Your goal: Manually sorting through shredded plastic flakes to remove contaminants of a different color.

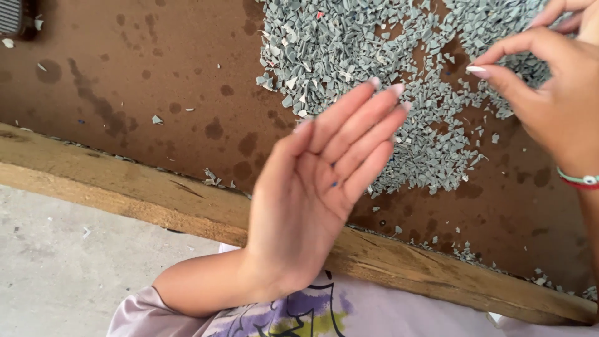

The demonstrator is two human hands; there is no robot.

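The heap of grey chips [399,81] lay on the brown board [156,81], filling its upper middle and upper right part and running off the top edge of the view. Its long axis ran from the upper left down toward the lower right, where it thinned into a loose tail of scattered bits near the wooden beam [437,274]. The chips were small, flat, sharp-cornered shards of blue-grey plastic, mostly triangular, with some paler pieces among them and one red speck near the top. A few strays lay apart on the board to the left and along the beam's inner edge.

The left hand [312,193] was held open above the board's near edge, palm up and turned toward the right, fingers straight and pressed together, pointing up and right at the heap. It was blurred. Two tiny dark blue specks sat on the palm and fingers; it gripped nothing.

The right hand [555,93] hovered over the right side of the heap, its fingers curled, thumb and forefinger drawn close with their tips pointing left at the chips. Whether a chip sat between them could not be told. A red, white and green bracelet [580,180] circled its wrist.

The board was stained with dark blotches. Below the beam lay grey concrete floor [75,274] and a pale printed shirt [374,312].
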